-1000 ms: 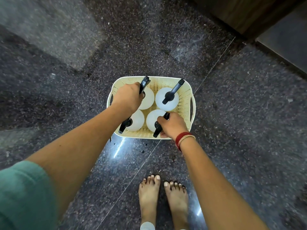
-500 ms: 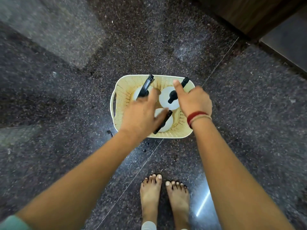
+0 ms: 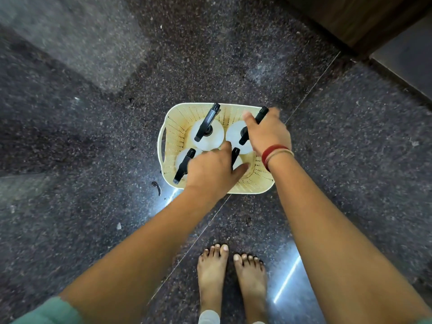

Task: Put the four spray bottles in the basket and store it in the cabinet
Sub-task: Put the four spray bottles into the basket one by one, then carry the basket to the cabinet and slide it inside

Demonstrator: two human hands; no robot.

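Four spray bottles [image 3: 207, 134], one basket [image 3: 174, 127] (two hands [image 3: 211, 170]).

Floor [image 3: 350, 160]: dark speckled polished stone slabs, thin diagonal joint [image 3: 311, 87], bright strip-light reflections [image 3: 286, 280]. Paler grey patch [image 3: 77, 36] upper left. Brown wooden panel [image 3: 355, 17] upper right, grey surface [image 3: 406, 59] beside it.

Cream basket [image 3: 171, 136] sits on the dark speckled floor [image 3: 93, 148], four white spray bottles [image 3: 207, 134] standing inside, black triggers up. Left hand [image 3: 211, 170] spreads over the near pair, fingers loose. Right hand [image 3: 267, 133], red bangles at the wrist, covers the far-right bottle's trigger; whether it grips is unclear
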